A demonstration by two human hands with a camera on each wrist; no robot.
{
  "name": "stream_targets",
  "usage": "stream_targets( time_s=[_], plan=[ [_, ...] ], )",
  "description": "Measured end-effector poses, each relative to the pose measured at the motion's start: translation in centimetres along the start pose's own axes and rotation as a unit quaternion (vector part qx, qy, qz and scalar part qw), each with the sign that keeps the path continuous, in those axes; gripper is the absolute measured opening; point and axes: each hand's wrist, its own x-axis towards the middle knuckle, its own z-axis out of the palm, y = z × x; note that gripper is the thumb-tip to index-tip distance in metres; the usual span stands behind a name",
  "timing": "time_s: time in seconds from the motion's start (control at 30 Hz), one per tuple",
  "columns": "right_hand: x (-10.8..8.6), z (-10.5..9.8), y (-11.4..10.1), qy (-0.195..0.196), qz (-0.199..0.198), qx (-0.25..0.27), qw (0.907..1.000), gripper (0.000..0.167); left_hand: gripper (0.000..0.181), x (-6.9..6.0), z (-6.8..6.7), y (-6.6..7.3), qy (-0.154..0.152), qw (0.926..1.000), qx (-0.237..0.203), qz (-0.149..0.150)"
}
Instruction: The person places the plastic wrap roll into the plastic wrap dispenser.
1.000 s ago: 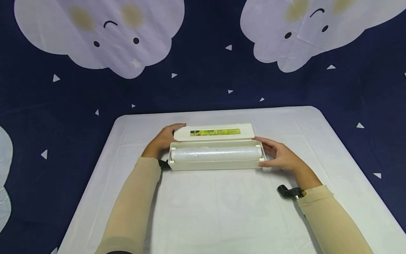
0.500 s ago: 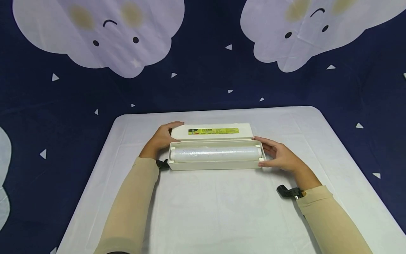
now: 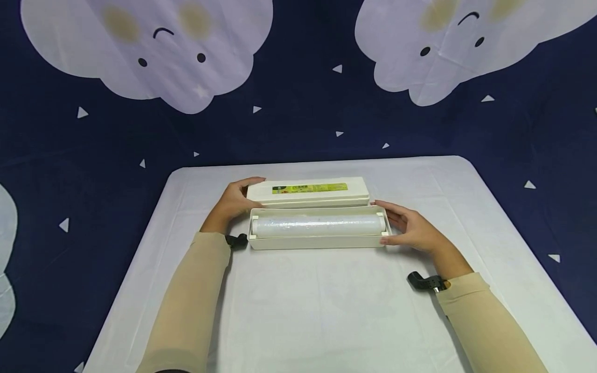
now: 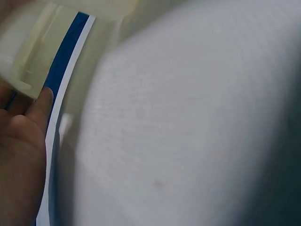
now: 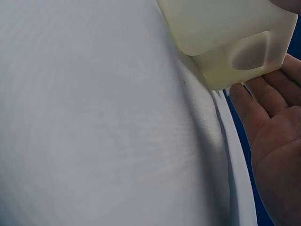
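Lid (image 3: 308, 196), long white plastic, pinched by left hand (image 3: 231, 203) near bench (image 3: 317, 305) far edge, right hand (image 3: 416, 231) gripping open white plastic box (image 3: 317, 242).

A hand could pass over the table (image 3: 322, 305) in front of the box (image 3: 322, 243), between the sleeves (image 3: 184, 305). Close behind the box, the lid (image 3: 308, 197) bars the way; the left hand (image 3: 230, 203) blocks its left end, the right hand (image 3: 413, 228) the box's right.

- A long white box (image 3: 317, 243) is set on the desk (image 3: 317, 305) with its top open.
- A shiny, whitish roll (image 3: 319, 226) is laid lengthwise inside.
- A white lid (image 3: 308, 198) with a yellow-green label (image 3: 310, 188) is held right behind it.
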Motion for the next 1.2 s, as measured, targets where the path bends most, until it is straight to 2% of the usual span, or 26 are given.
stream_targets(
  time_s=[0.33,0.77,1.2],
  plan=[
    [-0.1,0.0,0.2,0.004,-0.002,-0.006,1.0,0.098,0.095,-0.6,-0.5,0.4,0.007,0.9993,-0.033,0.013],
    [-0.1,-0.2,0.7,0.002,-0.003,-0.004,1.0,0.098,0.095,-1.1,-0.8,1.3,0.03,0.9984,-0.047,0.003],
    [-0.1,-0.2,0.6,0.004,0.008,0.001,1.0,0.101,0.092,-1.9,-1.3,2.8,0.039,0.9982,-0.029,0.036]
  ],
)
